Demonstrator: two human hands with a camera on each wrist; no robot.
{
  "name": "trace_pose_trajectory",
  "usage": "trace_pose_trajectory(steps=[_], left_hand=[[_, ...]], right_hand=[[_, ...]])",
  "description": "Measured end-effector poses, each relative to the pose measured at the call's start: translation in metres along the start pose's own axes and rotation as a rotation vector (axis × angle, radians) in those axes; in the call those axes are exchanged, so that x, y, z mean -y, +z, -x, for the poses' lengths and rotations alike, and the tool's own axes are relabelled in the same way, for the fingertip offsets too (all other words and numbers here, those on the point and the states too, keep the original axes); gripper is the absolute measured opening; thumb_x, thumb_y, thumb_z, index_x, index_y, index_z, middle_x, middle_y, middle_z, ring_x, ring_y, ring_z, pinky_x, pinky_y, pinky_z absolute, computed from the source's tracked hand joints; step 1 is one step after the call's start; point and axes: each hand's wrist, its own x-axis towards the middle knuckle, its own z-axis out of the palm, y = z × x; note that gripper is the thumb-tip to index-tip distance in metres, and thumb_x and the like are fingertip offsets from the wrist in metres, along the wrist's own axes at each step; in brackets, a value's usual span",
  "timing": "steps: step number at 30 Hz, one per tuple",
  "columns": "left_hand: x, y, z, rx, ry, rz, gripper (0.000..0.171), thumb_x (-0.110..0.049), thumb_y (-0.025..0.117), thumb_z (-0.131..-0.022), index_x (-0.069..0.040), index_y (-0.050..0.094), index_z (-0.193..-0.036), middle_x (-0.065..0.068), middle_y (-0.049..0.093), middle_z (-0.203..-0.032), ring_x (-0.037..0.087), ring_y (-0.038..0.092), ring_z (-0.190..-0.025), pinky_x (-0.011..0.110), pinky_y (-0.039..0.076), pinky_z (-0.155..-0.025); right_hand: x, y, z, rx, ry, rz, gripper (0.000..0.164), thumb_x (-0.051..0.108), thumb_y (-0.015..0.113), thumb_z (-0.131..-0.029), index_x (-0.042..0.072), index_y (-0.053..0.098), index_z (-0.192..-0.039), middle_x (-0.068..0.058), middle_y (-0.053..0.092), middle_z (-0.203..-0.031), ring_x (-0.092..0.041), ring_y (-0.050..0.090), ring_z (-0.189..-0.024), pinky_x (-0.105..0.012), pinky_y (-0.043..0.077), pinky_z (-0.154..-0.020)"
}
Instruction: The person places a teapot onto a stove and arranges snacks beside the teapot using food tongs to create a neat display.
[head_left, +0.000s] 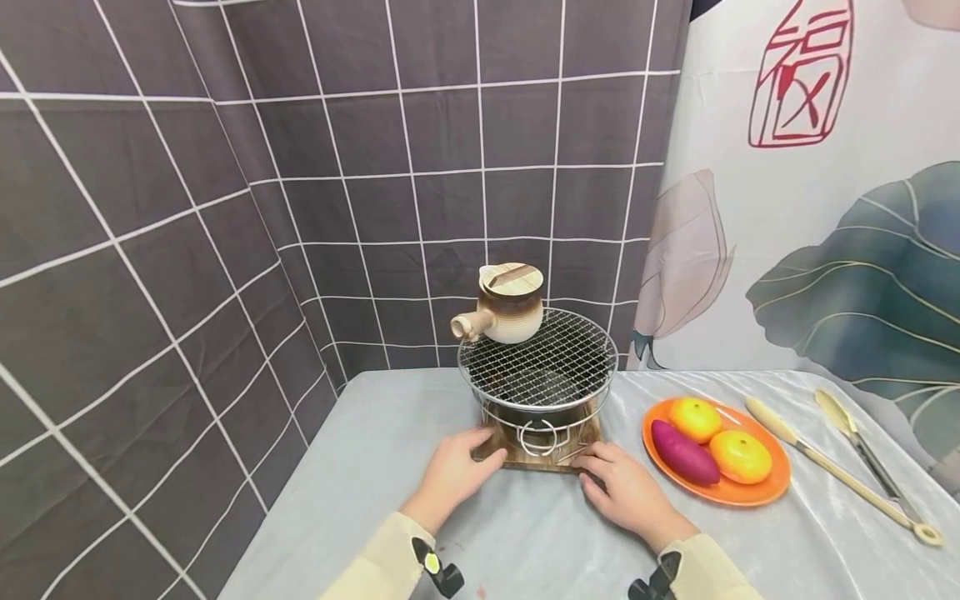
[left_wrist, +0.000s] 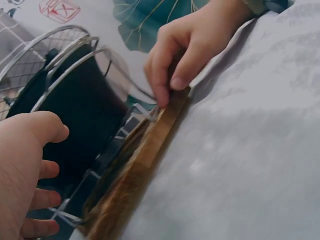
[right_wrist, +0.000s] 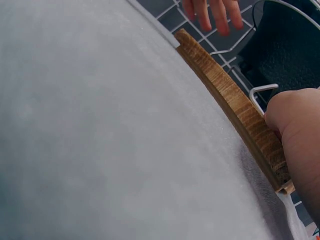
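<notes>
Right, the grip was one-sided: I had the right hand point(head_left: 622, 492) pinching the near right corner of the wooden board point(right_wrist: 232, 100), finger on top, thumb at the edge. Couldn't tell if that finger also touched the wire leg beside it. Left hand point(head_left: 453, 471) was loose at the board's left end, fingers apart and slightly spread, clamped on nothing. The board lay flat on the cloth-covered table point(head_left: 375, 483), under the wire stand, with the dark bowl point(left_wrist: 85, 100) in the stand and the round mesh grill point(head_left: 558, 354) above it. I judged the board stiff and safe to squeeze, but the stack looked top-heavy and seemed only to rest on it. The lidded pot point(head_left: 516, 321) sat off-centre on the mesh, toward the back left, side handle pointing left; probably ceramic, breakable, free to skate on thin wire. Best hold, I reckoned, was both near corners of the board, kept level, sliding over lifting; the wire looked smooth and a poor thing to pull on. Off to the right, well apart, were the orange plate point(head_left: 738, 496) with two orange fruits point(head_left: 740, 456) and a purple sweet potato point(head_left: 684, 452), then tongs point(head_left: 855, 485) beyond.
</notes>
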Motion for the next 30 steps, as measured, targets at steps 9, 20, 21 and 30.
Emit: trace_pose_trajectory(steps=[9,20,21,30], left_hand=[[-0.012,0.023,0.004,0.004,0.043,-0.016,0.039,-0.031,0.071,-0.089,-0.012,0.073,-0.124,0.010,0.071,-0.125,0.029,0.066,-0.117,0.045,0.051,-0.101],[-0.019,0.039,0.013,0.039,0.083,-0.143,0.043,-0.030,0.068,-0.089,-0.009,0.072,-0.126,0.014,0.066,-0.132,0.036,0.059,-0.127,0.046,0.047,-0.107],[-0.019,0.040,0.014,0.034,0.100,-0.154,0.043,-0.030,0.068,-0.088,-0.008,0.072,-0.126,0.015,0.066,-0.133,0.038,0.058,-0.128,0.047,0.046,-0.107],[-0.017,0.048,0.021,-0.011,0.220,-0.331,0.044,-0.030,0.070,-0.086,-0.007,0.073,-0.123,0.019,0.066,-0.130,0.045,0.058,-0.124,0.054,0.045,-0.107]], right_hand=[[-0.001,0.000,0.000,-0.005,-0.005,0.000,0.019,0.014,0.076,-0.081,0.015,0.076,-0.100,0.003,0.067,-0.104,-0.018,0.063,-0.099,-0.038,0.054,-0.086],[-0.001,0.000,0.001,-0.005,-0.007,-0.006,0.020,0.014,0.077,-0.081,0.014,0.076,-0.101,0.002,0.067,-0.103,-0.018,0.063,-0.097,-0.038,0.055,-0.085],[-0.001,0.000,0.001,-0.005,-0.007,-0.005,0.020,0.014,0.077,-0.081,0.014,0.076,-0.101,0.002,0.067,-0.103,-0.018,0.063,-0.097,-0.038,0.055,-0.085],[0.000,-0.001,0.001,-0.008,-0.015,-0.011,0.020,0.014,0.076,-0.081,0.014,0.076,-0.101,0.003,0.066,-0.103,-0.017,0.063,-0.097,-0.037,0.053,-0.086]])
